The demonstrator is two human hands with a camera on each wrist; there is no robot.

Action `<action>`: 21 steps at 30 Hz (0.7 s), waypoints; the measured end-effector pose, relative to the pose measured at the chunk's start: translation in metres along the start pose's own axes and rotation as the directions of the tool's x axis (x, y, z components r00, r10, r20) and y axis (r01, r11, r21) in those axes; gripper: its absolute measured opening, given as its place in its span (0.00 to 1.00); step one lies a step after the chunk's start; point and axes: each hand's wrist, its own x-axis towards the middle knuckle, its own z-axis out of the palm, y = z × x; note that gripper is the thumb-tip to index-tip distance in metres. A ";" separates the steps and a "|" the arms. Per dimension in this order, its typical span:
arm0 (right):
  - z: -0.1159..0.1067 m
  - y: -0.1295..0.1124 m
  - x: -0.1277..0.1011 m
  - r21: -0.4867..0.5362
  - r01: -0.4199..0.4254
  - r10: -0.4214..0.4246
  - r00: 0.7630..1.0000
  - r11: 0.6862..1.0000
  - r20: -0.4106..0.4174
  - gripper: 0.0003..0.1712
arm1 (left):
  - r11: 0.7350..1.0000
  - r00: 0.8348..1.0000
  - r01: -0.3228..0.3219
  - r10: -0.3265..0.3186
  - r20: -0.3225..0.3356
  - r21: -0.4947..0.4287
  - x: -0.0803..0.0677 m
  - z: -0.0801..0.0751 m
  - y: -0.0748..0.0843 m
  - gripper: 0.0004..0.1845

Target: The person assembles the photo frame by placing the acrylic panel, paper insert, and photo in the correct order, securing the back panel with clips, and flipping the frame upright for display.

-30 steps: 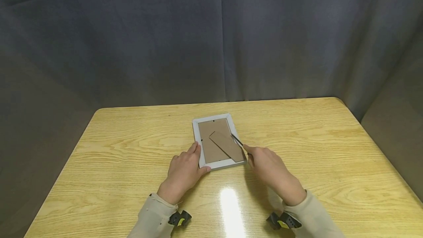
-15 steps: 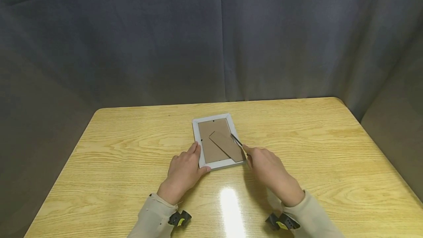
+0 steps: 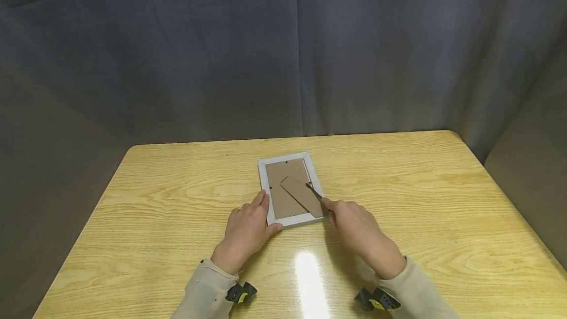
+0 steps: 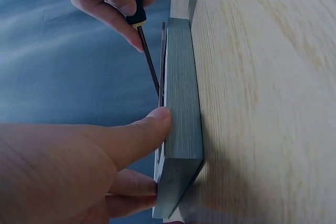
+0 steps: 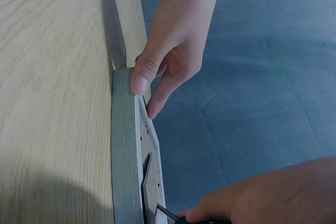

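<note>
A picture frame (image 3: pixel 298 220) with a pale grey rim lies face down on the table. Its brown backing board (image 3: pixel 281 206) bears a slanting stand flap (image 3: pixel 304 196) and small dark tabs along the edges. My left hand (image 3: pixel 248 226) holds the near left corner, thumb on the near edge and fingers along the left side. In my right hand (image 3: pixel 358 228) is a screwdriver (image 4: pixel 137 4) with a dark handle and a thin shaft. The shaft slants over the frame's right side, its tip near the right tab. Whether the tip touches the tab, I cannot tell.
The wooden table (image 3: pixel 168 201) stretches around the frame on every side. Dark grey curtains (image 3: pixel 212 63) hang behind it and at both sides. A bright light reflection (image 3: pixel 311 284) falls on the near tabletop.
The screwdriver tip has shifted slightly left and down, off the right rim onto the backing board's edge, baring the right tab. My right hand moved slightly left; the left hand and frame stayed put.
</note>
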 end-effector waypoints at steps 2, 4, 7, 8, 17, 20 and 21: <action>0.000 0.000 0.000 -0.004 0.001 -0.001 1.000 1.000 -0.003 0.24 | 1.000 1.000 0.000 0.000 0.000 0.000 0.000 0.000 0.000 0.42; 0.000 0.000 0.000 -0.006 0.000 0.000 1.000 1.000 -0.004 0.24 | 1.000 1.000 0.000 0.000 -0.001 0.000 0.000 0.000 0.000 0.42; 0.000 0.000 0.001 -0.008 -0.005 0.005 1.000 1.000 -0.004 0.24 | 1.000 1.000 -0.001 0.001 -0.002 -0.002 0.000 0.000 0.000 0.42; 0.000 0.000 0.001 -0.007 -0.006 0.006 1.000 1.000 -0.003 0.24 | 1.000 1.000 0.000 0.000 -0.002 -0.003 0.000 0.000 -0.001 0.42; -0.002 0.001 0.002 0.002 -0.013 0.013 1.000 1.000 0.004 0.24 | 1.000 1.000 0.003 -0.003 0.006 -0.005 0.001 0.001 -0.001 0.42; -0.002 0.001 0.002 -0.001 -0.013 0.013 1.000 1.000 0.003 0.24 | 1.000 1.000 0.004 -0.003 0.008 -0.006 0.000 0.000 -0.001 0.43; -0.002 0.001 0.002 0.000 -0.014 0.014 1.000 1.000 0.004 0.24 | 1.000 1.000 0.004 -0.004 0.008 -0.007 0.000 0.000 0.000 0.43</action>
